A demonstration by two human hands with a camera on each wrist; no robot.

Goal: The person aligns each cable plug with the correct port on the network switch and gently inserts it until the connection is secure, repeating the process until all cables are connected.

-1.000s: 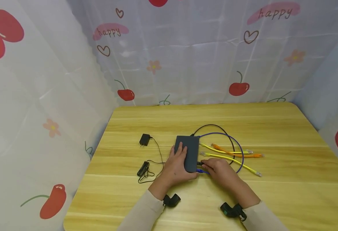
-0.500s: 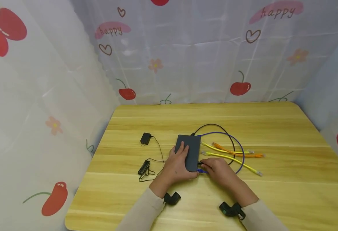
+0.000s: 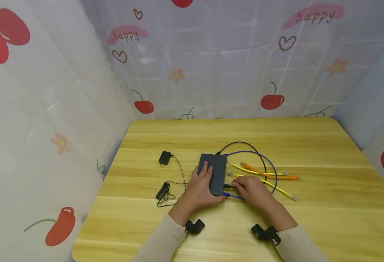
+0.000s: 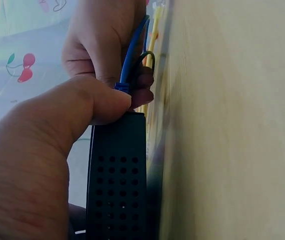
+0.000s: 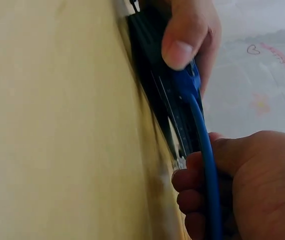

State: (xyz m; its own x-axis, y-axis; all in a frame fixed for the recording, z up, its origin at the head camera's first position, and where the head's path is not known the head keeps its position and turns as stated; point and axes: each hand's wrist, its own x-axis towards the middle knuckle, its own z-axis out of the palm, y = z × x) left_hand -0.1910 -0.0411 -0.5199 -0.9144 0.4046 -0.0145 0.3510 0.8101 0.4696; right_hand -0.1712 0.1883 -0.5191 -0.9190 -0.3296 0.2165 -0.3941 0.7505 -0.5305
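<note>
In the head view, my left hand (image 3: 199, 187) grips a flat dark network switch (image 3: 217, 174), fingers spread over its top. Its thumb lies at the near right corner, beside a blue network cable plug (image 3: 226, 194); the left wrist view shows vent holes along the near side of the switch (image 4: 117, 175). Just right of the switch, my right hand (image 3: 252, 191) pinches a black cable close behind its black plug (image 3: 227, 186), which sits at the switch's right side. In the right wrist view the blue cable (image 5: 210, 175) crosses in front of my right fingers, hiding part of them.
Two yellow network cables (image 3: 278, 188) and an orange one (image 3: 255, 171) lie right of the switch. Looped blue and black cables arch behind them. At left lie a black power adapter (image 3: 164, 157) and a bundled black cord (image 3: 163, 191). A patterned curtain (image 3: 192, 65) surrounds the wooden table (image 3: 113, 225).
My right hand has shifted slightly right, from the black plug onto the cable behind it, so more of the plug shows. The left hand stays on the switch.
</note>
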